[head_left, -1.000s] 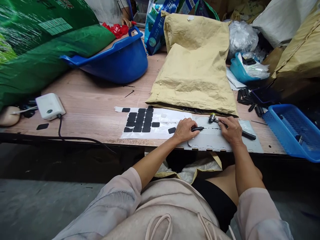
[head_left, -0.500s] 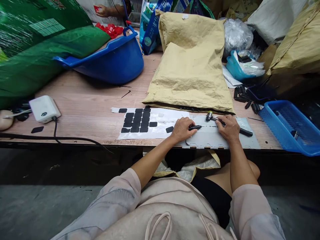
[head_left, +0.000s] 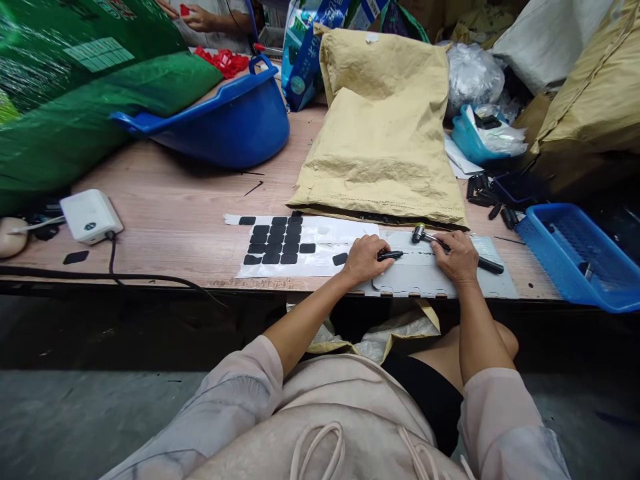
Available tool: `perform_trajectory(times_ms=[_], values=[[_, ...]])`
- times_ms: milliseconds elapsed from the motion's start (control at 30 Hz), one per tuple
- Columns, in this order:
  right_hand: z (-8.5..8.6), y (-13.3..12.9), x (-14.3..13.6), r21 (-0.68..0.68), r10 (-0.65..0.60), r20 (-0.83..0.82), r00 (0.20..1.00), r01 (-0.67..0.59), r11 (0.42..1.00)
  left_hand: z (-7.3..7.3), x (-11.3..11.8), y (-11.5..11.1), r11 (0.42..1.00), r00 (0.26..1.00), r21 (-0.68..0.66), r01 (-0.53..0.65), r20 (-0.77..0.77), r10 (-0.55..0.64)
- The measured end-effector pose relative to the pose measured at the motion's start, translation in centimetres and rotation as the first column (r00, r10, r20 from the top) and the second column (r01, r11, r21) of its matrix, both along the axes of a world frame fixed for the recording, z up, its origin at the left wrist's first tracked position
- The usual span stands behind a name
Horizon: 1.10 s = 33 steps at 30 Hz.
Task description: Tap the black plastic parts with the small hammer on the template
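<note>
My left hand (head_left: 364,259) is closed on a small black cylindrical piece (head_left: 391,255), which lies sideways just over a grey board (head_left: 417,277). In my right hand (head_left: 457,257) is a small hammer (head_left: 420,233), gripped partway along its black handle. The hammer's metal head points left, its handle end sticks out to the right of the hand. To the left of my left hand lies a white sheet (head_left: 320,267) with several black rounded-square stickers (head_left: 273,248) in rows. A single sticker (head_left: 341,259) sits close to my left wrist.
A large tan paper sack (head_left: 380,133) stands behind the board. A blue perforated basket (head_left: 560,253) is at the right, near loose black pieces (head_left: 480,190). At the left are a blue basin (head_left: 225,127), a white adapter (head_left: 90,217) and a black cable (head_left: 160,277). Another person's hand (head_left: 200,19) shows behind.
My hands, the hammer and the black piece keep nearly the same place. The view has shifted slightly. At the back, the other person's hand has moved a little left with a red item.
</note>
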State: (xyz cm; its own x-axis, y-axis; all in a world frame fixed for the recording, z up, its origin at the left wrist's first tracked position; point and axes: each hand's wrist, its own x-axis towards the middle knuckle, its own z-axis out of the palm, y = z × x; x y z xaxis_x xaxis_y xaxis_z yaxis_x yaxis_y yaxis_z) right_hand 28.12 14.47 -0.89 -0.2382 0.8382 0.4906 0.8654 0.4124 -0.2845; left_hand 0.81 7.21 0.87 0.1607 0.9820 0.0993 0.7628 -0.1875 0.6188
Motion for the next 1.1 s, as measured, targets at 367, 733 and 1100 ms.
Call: perform_trajectory(times_ms=[367,733,1100], values=[[0.03,-0.06,-0.05,-0.007,-0.006,-0.012,1.000,0.006,1.000,-0.16,0.02,-0.12,1.000,1.000,0.009,0.001,0.001,-0.001],[0.03,-0.07,-0.07,0.007,-0.007,-0.008,1.000,0.007,1.000,0.24,0.00,-0.14,1.000,1.000,-0.005,0.008,-0.010,-0.008],[0.14,-0.10,0.03,-0.021,-0.013,-0.012,1.000,0.012,1.000,-0.07,-0.02,-0.33,1.000,1.000,0.007,0.007,0.001,-0.007]])
